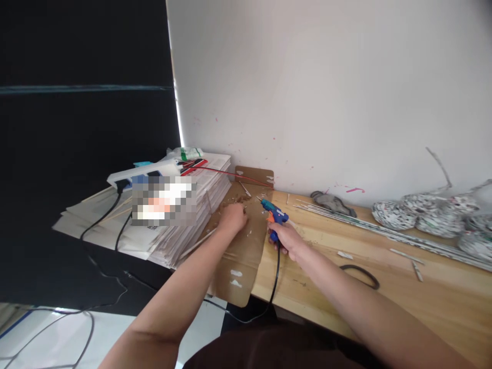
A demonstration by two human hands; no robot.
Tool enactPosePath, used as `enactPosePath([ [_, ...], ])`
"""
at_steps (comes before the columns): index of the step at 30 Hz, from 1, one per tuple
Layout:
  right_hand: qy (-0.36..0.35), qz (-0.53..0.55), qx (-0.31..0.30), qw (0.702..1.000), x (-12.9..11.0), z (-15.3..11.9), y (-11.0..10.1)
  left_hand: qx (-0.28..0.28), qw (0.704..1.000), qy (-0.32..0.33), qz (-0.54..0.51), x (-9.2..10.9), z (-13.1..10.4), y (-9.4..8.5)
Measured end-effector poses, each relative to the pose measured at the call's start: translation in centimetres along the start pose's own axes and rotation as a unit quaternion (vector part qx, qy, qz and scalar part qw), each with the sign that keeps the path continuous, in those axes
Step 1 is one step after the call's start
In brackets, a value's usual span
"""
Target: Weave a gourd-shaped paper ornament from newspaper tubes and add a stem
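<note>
My right hand (283, 237) is wrapped round the handle of a blue glue gun (280, 215) with an orange trigger. Its teal front end and nozzle point up and left, over the brown cardboard (246, 256). From the handle a black cord hangs down past the table edge. Left of the nozzle, my left hand (233, 218) is closed low over the cardboard, among small brown scraps (242, 199). Its fingertips are mostly hidden, and what they hold cannot be made out.
A tall paper stack (207, 200) carries a white power strip (146, 173) with black cords. At the right are woven newspaper shapes (395, 215), long paper rods (376, 230), a grey cloth-like piece (332, 203) and a dark loop (363, 274). A white wall stands behind.
</note>
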State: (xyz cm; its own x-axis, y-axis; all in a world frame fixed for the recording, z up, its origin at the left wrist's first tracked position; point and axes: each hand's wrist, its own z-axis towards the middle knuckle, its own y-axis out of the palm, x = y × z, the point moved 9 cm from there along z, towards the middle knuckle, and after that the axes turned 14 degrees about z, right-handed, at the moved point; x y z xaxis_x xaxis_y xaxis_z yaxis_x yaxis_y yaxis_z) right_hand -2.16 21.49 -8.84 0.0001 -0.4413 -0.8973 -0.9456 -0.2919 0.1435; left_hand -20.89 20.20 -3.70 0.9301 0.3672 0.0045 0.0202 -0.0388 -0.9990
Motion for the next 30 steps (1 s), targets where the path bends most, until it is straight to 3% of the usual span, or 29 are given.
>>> enactPosePath([
  [5, -0.028, -0.043, 0.01, 0.999, -0.7, -0.1, -0.7, -0.011, 1.0, 0.019, 0.002, 1.6, -0.1, 0.6],
  [15, -0.085, -0.229, 0.008, 0.97, -2.0, 1.5, 0.9, 0.047, 0.998, 0.016, -0.024, 0.7, -0.9, -0.5],
  [20, -0.078, -0.313, 0.003, 0.946, -2.5, 2.3, 2.3, 0.055, 0.997, 0.016, -0.044, -0.5, -2.2, -2.2],
  [30, -0.088, -0.408, -0.023, 0.908, -3.2, 3.0, 5.0, 0.103, 0.985, 0.041, -0.135, -1.3, -8.1, -6.5],
])
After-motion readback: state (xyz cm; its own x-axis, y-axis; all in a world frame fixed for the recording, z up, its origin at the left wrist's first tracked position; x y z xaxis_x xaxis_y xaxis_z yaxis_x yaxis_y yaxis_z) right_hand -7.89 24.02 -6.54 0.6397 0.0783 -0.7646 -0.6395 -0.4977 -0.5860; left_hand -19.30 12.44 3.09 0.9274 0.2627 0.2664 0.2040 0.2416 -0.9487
